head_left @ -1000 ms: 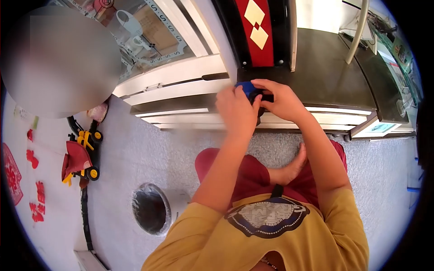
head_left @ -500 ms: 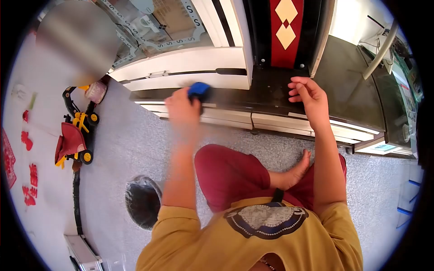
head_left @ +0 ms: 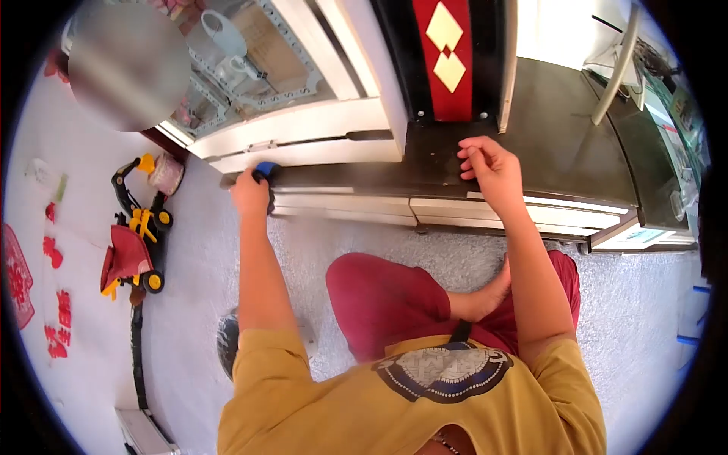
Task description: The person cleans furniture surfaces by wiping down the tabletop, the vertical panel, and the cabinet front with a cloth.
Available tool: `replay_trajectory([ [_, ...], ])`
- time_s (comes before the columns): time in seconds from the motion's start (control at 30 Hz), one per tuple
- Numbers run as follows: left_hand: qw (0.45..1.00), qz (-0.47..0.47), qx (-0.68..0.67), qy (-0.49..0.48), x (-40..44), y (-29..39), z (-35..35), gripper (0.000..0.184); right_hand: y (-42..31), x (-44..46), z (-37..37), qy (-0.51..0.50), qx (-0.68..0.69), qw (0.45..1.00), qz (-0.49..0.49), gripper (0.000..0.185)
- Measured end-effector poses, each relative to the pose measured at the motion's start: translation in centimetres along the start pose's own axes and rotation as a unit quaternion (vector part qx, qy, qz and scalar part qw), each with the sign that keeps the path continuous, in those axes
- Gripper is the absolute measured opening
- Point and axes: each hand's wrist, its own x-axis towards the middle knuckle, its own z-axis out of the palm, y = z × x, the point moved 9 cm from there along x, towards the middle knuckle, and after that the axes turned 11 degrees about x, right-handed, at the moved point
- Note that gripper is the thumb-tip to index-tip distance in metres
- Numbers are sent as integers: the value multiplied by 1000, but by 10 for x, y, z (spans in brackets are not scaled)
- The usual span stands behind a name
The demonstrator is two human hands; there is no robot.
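Observation:
My left hand (head_left: 251,192) is closed on a small blue and black object (head_left: 265,171) at the left end of the dark ledge (head_left: 326,177), in front of the white cabinet. What exactly the object is cannot be made out. My right hand (head_left: 493,171) hovers over the ledge further right, palm partly turned up, fingers loosely curled and apart, with nothing in them. Below the ledge run white drawer fronts (head_left: 447,210).
A toy excavator (head_left: 135,250) in yellow, black and red stands at the left, beside a pinkish container (head_left: 166,175). A lined bin (head_left: 227,345) is partly behind my left arm. A pale pole (head_left: 616,72) rises at the right.
Both hands were together at the blue object; they have parted. My left hand has carried it left along the ledge, while my right hand has let go and stays at the right.

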Motion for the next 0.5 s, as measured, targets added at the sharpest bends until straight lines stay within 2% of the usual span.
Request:
replay_trajectory([
  [0.07, 994, -11, -104, -29, -27, 28, -26, 44, -3, -1, 2, 2, -13, 1000, 3, 19],
  [0.13, 975, 63, -214, -3, -57, 72, -36, 45, -3, -2, 5, -13, -17, 1000, -11, 18],
  [0.17, 940, 15, -330, -84, -80, 106, -59, 44, -4, -5, 8, -26, -23, 999, -21, 18],
  [0.2, 882, -34, -440, -164, -108, 143, -82, 42, -5, -7, 10, -40, -32, 998, -31, 17],
  [0.27, 828, -11, -536, -163, -139, 179, -76, 42, -4, -20, 19, -84, -13, 996, -25, 21],
  [0.33, 771, -33, -611, -176, -178, 230, -106, 44, -15, -50, 41, -172, 37, 984, -11, 48],
  [0.4, 810, 66, -564, -149, -205, 266, -104, 50, -28, -73, 52, -140, 6, 990, -3, 54],
  [0.47, 820, 155, -550, -36, -227, 302, -136, 54, -38, -76, 43, -87, -39, 995, -39, 55],
  [0.5, 778, 165, -603, -65, -233, 314, -146, 56, -44, -72, 34, -55, -65, 994, -71, 54],
])
